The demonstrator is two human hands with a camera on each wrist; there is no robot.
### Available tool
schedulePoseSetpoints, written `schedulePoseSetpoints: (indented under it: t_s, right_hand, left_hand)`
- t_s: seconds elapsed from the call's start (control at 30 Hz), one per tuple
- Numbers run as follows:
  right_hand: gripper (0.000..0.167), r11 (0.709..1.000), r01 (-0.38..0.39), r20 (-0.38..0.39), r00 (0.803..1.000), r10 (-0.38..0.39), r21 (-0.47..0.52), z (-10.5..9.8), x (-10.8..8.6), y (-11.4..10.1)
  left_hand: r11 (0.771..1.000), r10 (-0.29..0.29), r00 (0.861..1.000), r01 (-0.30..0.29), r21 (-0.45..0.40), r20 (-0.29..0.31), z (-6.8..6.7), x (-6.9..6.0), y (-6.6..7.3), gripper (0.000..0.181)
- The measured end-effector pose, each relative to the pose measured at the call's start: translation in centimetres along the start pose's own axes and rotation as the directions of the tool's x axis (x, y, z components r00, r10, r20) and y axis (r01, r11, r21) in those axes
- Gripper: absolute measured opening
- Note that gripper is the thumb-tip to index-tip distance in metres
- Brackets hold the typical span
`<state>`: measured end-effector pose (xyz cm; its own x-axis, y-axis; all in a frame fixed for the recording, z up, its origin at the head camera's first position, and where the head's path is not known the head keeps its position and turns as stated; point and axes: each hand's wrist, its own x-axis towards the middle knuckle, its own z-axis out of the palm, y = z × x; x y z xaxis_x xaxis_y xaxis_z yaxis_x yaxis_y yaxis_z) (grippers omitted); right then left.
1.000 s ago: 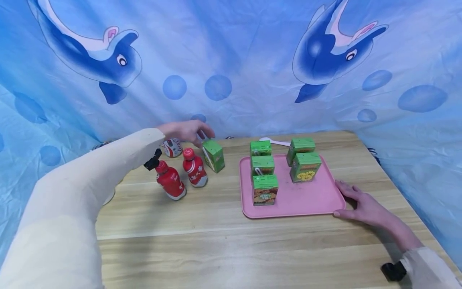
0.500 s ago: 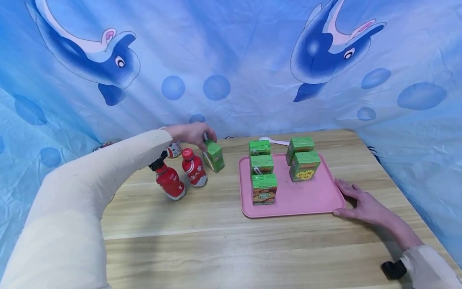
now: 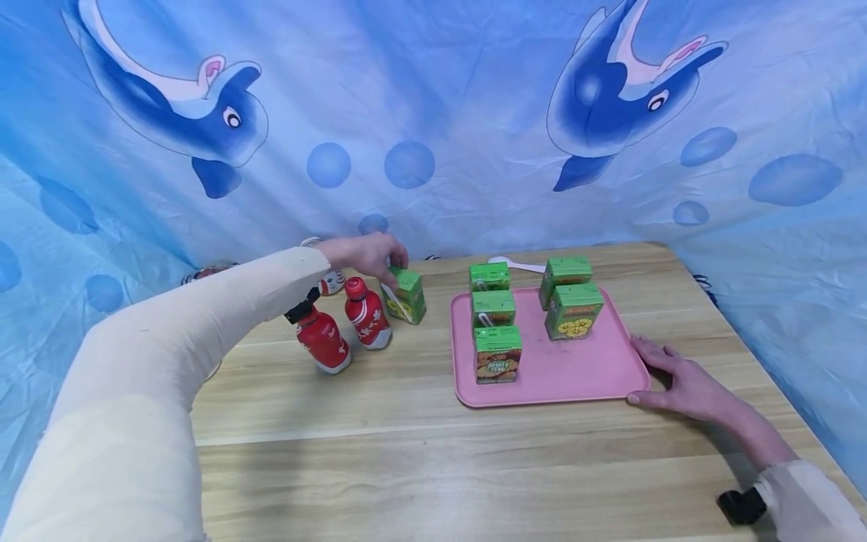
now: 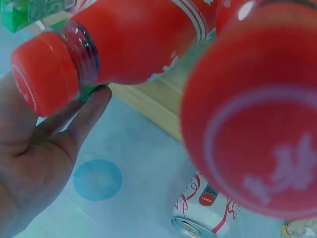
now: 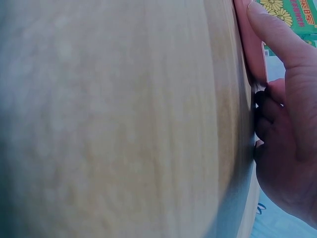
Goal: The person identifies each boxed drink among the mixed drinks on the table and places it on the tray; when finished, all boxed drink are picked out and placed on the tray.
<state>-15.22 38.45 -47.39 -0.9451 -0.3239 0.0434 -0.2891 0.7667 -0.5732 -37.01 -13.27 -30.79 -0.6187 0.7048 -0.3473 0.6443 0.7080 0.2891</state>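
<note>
At the back left of the table, my left hand pinches the top of a green drink carton from behind. A straw lies slanted along the carton's side. In the left wrist view a red bottle hides most of that carton and some fingertips. My right hand holds the right front corner of the pink tray, its thumb on the rim. On the tray stand several more green cartons, among them a front left one and one with yellow flowers.
Two red bottles stand beneath and beside my left forearm. Behind them is a white and red can, partly hidden in the head view. A white spoon lies behind the tray. A blue dolphin curtain backs the table.
My left hand has come down onto the green carton and taken hold of its top. The carton has turned a little, now showing its straw side. The right hand and tray stay put.
</note>
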Motion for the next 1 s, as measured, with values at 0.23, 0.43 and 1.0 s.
schedulePoseSetpoints:
  t_s: [0.23, 0.43, 1.0]
  right_hand:
    - [0.096, 1.0, 0.013, -0.015, 1.0, -0.013, -0.006, -0.2, -0.1, -0.3]
    - [0.097, 1.0, 0.002, -0.009, 1.0, -0.002, 0.005, 0.0, -0.1, -0.3]
    - [0.097, 0.998, 0.044, -0.028, 0.999, -0.042, 0.042, 0.1, -0.1, 0.1]
  left_hand:
    - [0.997, -0.079, 0.997, 0.079, -0.011, 0.021, 0.5, -0.1, 1.3, 0.039]
    - [0.99, -0.138, 0.99, 0.138, -0.007, 0.004, 0.9, -0.2, 2.0, 0.043]
    - [0.982, -0.165, 0.986, 0.166, 0.087, -0.013, 1.4, -0.4, 3.0, 0.06]
